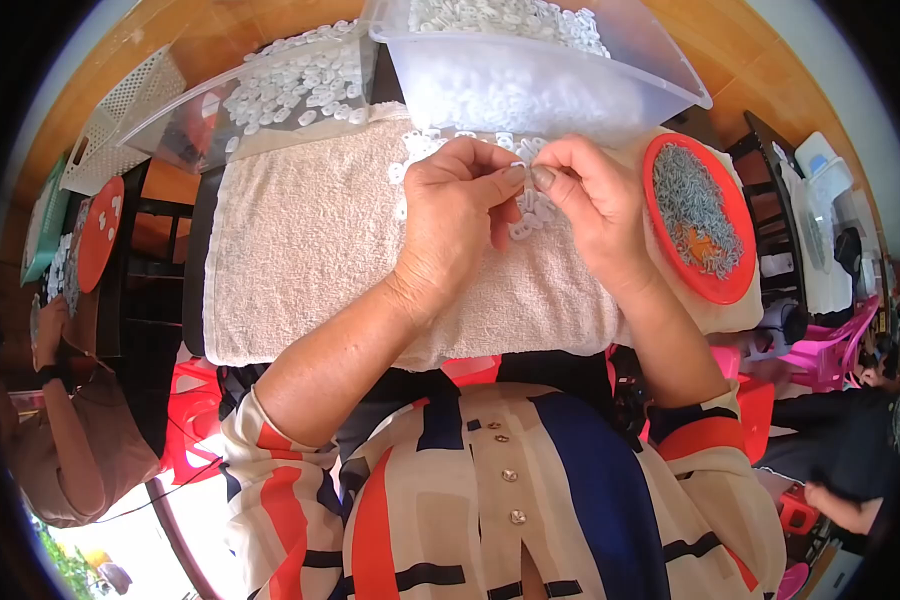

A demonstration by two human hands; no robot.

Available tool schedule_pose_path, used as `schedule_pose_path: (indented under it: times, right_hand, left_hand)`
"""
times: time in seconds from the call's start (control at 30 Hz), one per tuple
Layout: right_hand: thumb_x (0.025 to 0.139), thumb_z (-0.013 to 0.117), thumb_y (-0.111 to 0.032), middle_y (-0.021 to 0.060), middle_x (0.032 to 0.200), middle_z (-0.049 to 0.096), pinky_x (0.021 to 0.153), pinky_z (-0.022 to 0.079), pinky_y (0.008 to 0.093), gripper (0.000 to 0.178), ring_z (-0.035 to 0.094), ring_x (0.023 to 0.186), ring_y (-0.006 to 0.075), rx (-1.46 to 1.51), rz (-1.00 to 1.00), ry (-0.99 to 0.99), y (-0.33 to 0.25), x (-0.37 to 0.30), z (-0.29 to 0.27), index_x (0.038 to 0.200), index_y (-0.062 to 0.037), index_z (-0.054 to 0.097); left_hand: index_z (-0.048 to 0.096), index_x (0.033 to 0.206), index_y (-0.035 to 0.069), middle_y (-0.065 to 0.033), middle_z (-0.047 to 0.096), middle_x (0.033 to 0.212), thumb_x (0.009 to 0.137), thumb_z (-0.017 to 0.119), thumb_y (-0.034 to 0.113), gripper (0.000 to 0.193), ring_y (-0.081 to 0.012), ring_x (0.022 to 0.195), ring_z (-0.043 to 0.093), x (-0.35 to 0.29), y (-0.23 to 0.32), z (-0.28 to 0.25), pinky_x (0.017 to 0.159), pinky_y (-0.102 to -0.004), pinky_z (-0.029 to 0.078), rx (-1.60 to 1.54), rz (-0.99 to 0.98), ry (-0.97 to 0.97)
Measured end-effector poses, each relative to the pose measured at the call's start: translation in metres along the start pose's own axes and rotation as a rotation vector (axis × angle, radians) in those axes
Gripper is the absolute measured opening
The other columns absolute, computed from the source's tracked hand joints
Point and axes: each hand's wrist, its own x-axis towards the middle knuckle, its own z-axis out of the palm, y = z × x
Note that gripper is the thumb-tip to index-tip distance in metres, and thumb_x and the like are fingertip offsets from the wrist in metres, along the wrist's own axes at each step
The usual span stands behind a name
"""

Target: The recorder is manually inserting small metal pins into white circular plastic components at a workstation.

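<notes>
My left hand (460,195) and my right hand (592,205) meet above a towel-covered table, fingertips nearly touching. Between the left thumb and fingers is a small white plastic piece (517,164), mostly covered by the fingers. The right thumb and forefinger are pinched against it; whatever they grip is too small to make out. Under and behind both hands lies a loose pile of white oval plastic pieces (536,212) with holes. On the right, near my right hand, a red plate (738,284) holds many small grey screw-like pieces (692,200) and something orange.
A beige towel (300,240) covers the table. Behind the pile stands a translucent bin (570,85) of white pieces; a clear tray (170,125) with more sits left of it. A white perforated basket (100,150) is farther left. Other people sit at both sides, one beside an orange plate (98,245).
</notes>
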Motion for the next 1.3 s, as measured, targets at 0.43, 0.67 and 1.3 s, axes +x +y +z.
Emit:
schedule_pose_path:
  times: [0.43, 0.67, 1.3]
  right_hand:
    - [0.088, 0.057, 0.005, 0.0065, 0.077, 0.056, 0.062, 0.043, 0.0256, 0.004, 0.053, 0.067, 0.0145, -0.110, -0.163, 0.077, -0.003, -0.002, 0.011, 0.089, 0.0011, 0.056]
    - [0.087, 0.056, 0.005, 0.0079, 0.077, 0.054, 0.062, 0.043, 0.0260, 0.005, 0.052, 0.067, 0.0164, -0.137, -0.222, 0.068, -0.001, -0.003, 0.012, 0.091, 0.0017, 0.056]
    - [0.096, 0.056, -0.006, 0.0025, 0.082, 0.060, 0.071, 0.046, 0.0233, 0.008, 0.055, 0.077, 0.0086, 0.011, 0.007, 0.040, 0.002, -0.001, 0.006, 0.099, 0.0011, 0.058]
  left_hand:
    - [0.059, 0.086, -0.003, -0.0065, 0.058, 0.065, 0.086, 0.064, 0.001, 0.006, -0.0113, 0.045, 0.050, 0.001, -0.003, 0.000, 0.038, -0.0243, 0.038, -0.155, -0.073, 0.072]
    - [0.059, 0.090, -0.005, -0.0085, 0.060, 0.073, 0.089, 0.061, -0.001, 0.004, -0.0132, 0.054, 0.055, -0.001, 0.000, 0.000, 0.041, -0.0242, 0.039, -0.017, -0.035, 0.055]
    - [0.058, 0.093, -0.004, -0.0097, 0.061, 0.078, 0.090, 0.060, 0.000, 0.006, -0.0147, 0.058, 0.057, 0.001, 0.002, 0.000, 0.043, -0.0255, 0.041, -0.074, -0.033, 0.061]
